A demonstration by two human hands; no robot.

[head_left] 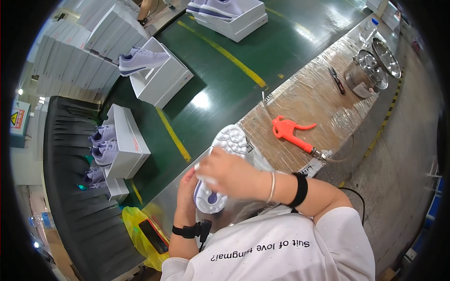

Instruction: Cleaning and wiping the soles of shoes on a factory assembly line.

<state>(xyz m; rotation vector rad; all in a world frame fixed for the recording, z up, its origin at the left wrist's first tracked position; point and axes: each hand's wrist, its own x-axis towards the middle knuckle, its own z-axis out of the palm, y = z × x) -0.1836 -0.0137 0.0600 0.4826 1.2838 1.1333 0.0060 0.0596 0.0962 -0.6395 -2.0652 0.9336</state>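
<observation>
In the head view, low in the middle of the frame, both hands hold a lilac sneaker [224, 159] turned sole-up, its white ridged outsole pointing toward the upper right. The right hand [229, 174] lies across the sole's middle with its fingers pressed together and curled over a small white wad [205, 174] against the shoe; whether that wad is cloth or paper cannot be told. The left hand [188, 189] cups the heel end from underneath, fingers wrapped around the upper, mostly hidden by the shoe.

Just right of the shoe, on a plastic-wrapped cardboard bench top [314, 100], lies an orange air blow gun [291, 132]. Farther to the upper right stand a steel pot [366, 74] and its lid [386, 57], with dark pliers [336, 79] beside them.

On the green conveyor belt [225, 89] in the upper middle sit open white shoe boxes: one [161, 79] carries a lilac sneaker across its top, another [234, 18] at the top edge holds a pair. At centre left, a further box [127, 143] has more lilac sneakers beside it. A yellow bag [136, 229] with a red phone [153, 236] on it lies at the lower left.
</observation>
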